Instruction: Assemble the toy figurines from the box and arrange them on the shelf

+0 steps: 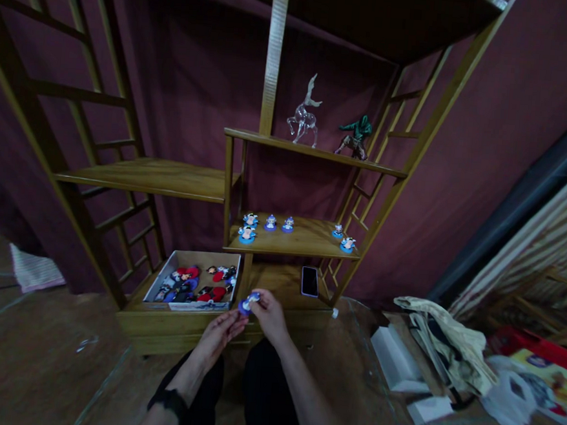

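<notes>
Between my two hands is a small figurine (246, 304) with a purple round base and a white-and-blue body. My right hand (267, 314) pinches it between thumb and fingers, in front of the low shelf. My left hand (223, 331) is just below and left of it, fingers curled together near its base; whether they touch it is unclear. Left of my hands, a shallow white box (190, 307) holds several red, black and purple figurines (186, 277). On the shelf above stand two purple-based figurines (279, 224), with blue-based figurines (247, 234) at both ends.
A phone (310, 282) lies on the lower board at the right. A clear deer statuette (304, 115) and a green-hooded figure (355, 137) stand on the higher shelf. Cloth (453, 344), a white carton (398, 360) and a plastic bag (508, 396) lie on the floor at right.
</notes>
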A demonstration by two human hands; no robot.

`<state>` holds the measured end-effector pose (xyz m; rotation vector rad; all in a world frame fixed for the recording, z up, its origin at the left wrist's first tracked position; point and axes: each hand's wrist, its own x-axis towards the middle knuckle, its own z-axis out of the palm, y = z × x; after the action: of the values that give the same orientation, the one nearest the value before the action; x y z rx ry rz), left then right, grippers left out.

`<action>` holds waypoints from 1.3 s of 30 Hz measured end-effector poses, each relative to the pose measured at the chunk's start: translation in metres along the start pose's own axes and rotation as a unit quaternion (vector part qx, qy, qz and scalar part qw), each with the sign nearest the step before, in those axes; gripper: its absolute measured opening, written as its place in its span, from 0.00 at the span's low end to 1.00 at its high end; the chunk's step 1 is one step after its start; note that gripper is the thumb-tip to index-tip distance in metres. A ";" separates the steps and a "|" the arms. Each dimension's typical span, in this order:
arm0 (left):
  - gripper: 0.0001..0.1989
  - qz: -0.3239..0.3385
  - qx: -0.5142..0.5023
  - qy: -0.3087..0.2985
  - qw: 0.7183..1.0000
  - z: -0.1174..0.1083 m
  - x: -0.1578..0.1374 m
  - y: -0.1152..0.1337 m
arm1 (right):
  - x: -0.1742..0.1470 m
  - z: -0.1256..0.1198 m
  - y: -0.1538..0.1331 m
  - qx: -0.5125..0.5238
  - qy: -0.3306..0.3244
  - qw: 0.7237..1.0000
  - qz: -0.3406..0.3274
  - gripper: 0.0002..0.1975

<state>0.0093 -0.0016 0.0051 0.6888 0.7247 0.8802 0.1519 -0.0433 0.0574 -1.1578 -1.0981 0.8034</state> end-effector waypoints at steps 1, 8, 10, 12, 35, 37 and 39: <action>0.08 0.009 -0.014 0.015 1.000 0.000 0.000 0.000 | -0.005 0.009 0.006 -0.036 -0.022 0.999 0.002 0.14; 0.06 0.004 -0.038 0.038 0.999 -0.002 -0.003 0.009 | -0.020 0.022 0.010 -0.130 -0.042 0.991 -0.009 0.16; 0.05 -0.003 -0.038 0.032 0.999 -0.001 -0.003 0.010 | -0.019 0.019 0.006 -0.130 -0.043 0.991 -0.008 0.16; 0.04 -0.006 -0.036 0.035 0.999 -0.001 -0.003 0.009 | -0.019 0.018 0.005 -0.128 -0.040 0.991 -0.010 0.16; 0.19 -0.026 -0.004 0.027 0.999 0.000 -0.014 0.027 | 0.169 -0.193 -0.146 -0.266 0.112 0.955 -0.072 0.15; 0.19 -0.029 -0.002 0.030 0.999 0.001 -0.012 0.028 | 0.183 -0.201 -0.147 -0.344 0.111 0.930 -0.059 0.14; 0.20 -0.031 0.002 0.036 0.999 0.002 -0.011 0.028 | 0.196 -0.204 -0.146 -0.419 0.109 0.900 -0.050 0.14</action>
<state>-0.0063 0.0016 0.0310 0.6369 0.8071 0.8501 0.3982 0.0406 0.2411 -1.8307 -1.3381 0.0718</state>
